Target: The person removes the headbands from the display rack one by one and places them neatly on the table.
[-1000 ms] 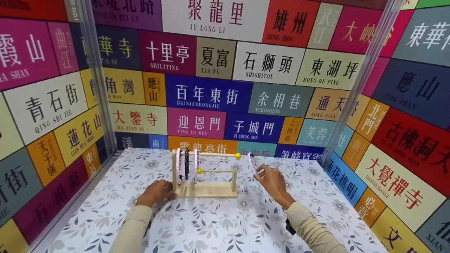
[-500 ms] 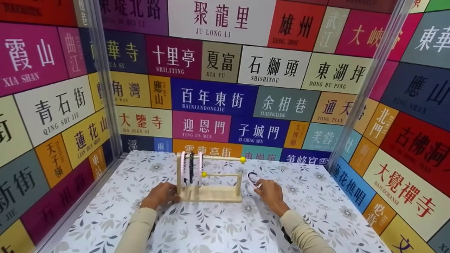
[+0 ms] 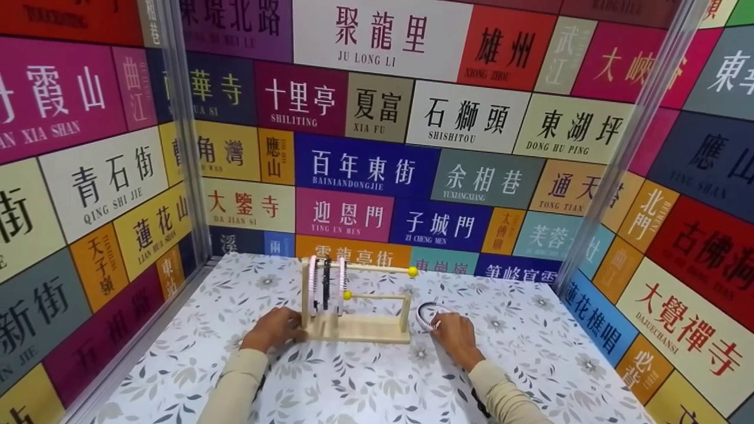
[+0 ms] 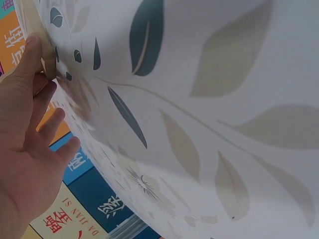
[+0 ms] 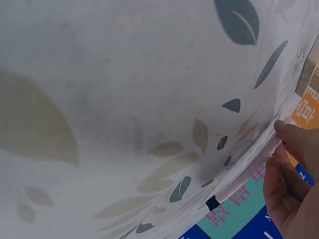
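Note:
A small wooden stand with two rods is on the table. Its left end is gripped by my left hand; in the left wrist view the thumb and index finger pinch the stand's pale wood. Two pink rings and a black ring hang on the long upper rod near the left post. To the right of the stand, my right hand pinches a pink ring with a dark section, low over the tablecloth. In the right wrist view this ring appears edge-on between thumb and fingers.
Yellow balls tip the upper rod and the shorter lower rod. A white leaf-patterned cloth covers the table. Colourful panels with Chinese lettering enclose the back and sides, with clear corner strips between them.
My right hand has lowered the ring from about rod height to close over the table, and the ring has tipped from upright to flatter. The left hand keeps its grip on the stand.

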Demonstrator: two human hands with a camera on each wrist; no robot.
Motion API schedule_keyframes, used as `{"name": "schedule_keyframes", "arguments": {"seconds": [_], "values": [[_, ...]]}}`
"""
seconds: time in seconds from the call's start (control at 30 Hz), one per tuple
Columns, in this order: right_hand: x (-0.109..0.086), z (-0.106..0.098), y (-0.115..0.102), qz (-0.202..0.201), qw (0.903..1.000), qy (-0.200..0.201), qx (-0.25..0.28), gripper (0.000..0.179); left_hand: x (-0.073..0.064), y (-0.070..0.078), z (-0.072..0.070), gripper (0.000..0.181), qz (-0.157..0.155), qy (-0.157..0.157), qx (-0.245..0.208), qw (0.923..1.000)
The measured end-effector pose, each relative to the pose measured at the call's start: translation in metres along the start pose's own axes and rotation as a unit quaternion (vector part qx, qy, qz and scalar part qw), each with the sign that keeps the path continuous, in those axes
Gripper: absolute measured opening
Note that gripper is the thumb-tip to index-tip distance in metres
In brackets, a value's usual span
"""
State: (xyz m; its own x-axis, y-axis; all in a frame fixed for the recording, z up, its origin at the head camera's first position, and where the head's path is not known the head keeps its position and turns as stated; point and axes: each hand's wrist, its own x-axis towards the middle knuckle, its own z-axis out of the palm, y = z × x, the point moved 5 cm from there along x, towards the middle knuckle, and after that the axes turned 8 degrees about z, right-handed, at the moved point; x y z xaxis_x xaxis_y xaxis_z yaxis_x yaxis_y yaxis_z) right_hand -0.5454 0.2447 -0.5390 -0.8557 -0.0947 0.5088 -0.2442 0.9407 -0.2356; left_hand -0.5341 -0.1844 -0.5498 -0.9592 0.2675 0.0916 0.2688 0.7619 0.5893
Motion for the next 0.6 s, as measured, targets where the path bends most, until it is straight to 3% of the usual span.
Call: {"name": "schedule_keyframes", "arguments": {"seconds": [0.4, 0.6], "values": [[-0.0019, 0.0031, 0.0070, 0.000, 0.9997, -0.020, -0.011, 0.012, -0.0036, 0.0078, -0.0006, 0.031, 0.042, 0.010, 0.015, 0.9990], [-0.0002, 0.0030, 0.0047, 0.014, 0.9985, -0.052, 0.005, 0.013, -0.0011, 0.0022, -0.0038, 0.033, 0.021, 0.005, 0.012, 0.9997]]}}
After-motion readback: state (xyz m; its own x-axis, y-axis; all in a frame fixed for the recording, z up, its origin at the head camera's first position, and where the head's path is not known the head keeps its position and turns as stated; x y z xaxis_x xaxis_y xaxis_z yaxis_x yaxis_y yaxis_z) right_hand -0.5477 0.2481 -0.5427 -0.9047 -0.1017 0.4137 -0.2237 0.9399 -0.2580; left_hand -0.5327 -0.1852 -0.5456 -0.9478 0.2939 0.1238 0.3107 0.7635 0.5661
